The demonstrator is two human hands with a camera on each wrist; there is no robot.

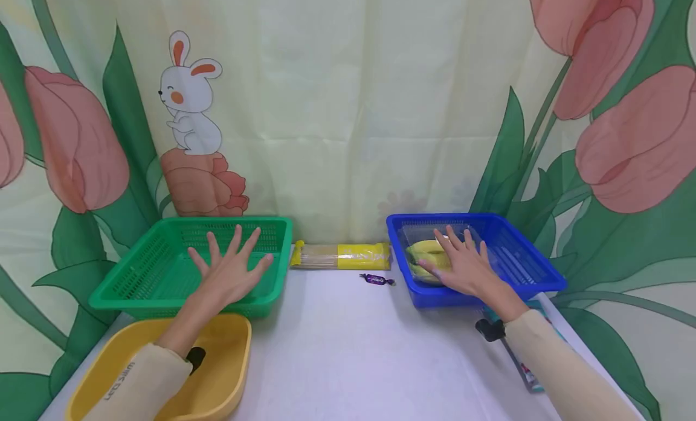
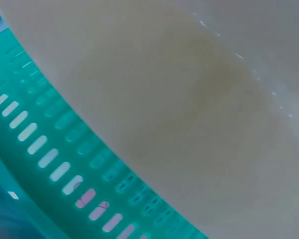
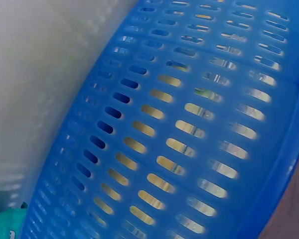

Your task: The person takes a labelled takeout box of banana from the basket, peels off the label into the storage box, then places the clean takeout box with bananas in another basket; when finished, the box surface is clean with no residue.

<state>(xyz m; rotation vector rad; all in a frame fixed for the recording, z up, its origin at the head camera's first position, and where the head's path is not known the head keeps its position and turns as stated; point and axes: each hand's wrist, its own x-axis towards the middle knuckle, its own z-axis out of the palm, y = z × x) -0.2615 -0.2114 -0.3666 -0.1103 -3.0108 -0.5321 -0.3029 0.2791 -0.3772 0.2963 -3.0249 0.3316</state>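
Note:
My left hand (image 1: 231, 270) hovers over the green basket (image 1: 136, 306) with its fingers spread and nothing held. On the right, my other hand (image 1: 462, 264) is spread above the blue basket (image 1: 446, 298). A clear plastic pack holding yellow-green bananas (image 1: 426, 252) lies in that basket, partly hidden by the right hand; whether the fingers touch it, I cannot tell. The left wrist view catches the green basket's slotted wall (image 2: 27, 112). In the right wrist view, the blue basket's slotted side (image 3: 284, 174) fills most of the picture, with yellow showing through the slots.
A yellow basin (image 1: 234, 372) stands at the front left, below the left forearm. Between the baskets lie a yellow-wrapped pack of noodle-like sticks (image 1: 342, 256) and a purple wrapped candy (image 1: 376, 279). A flat teal package (image 1: 535, 379) lies partly under the right forearm.

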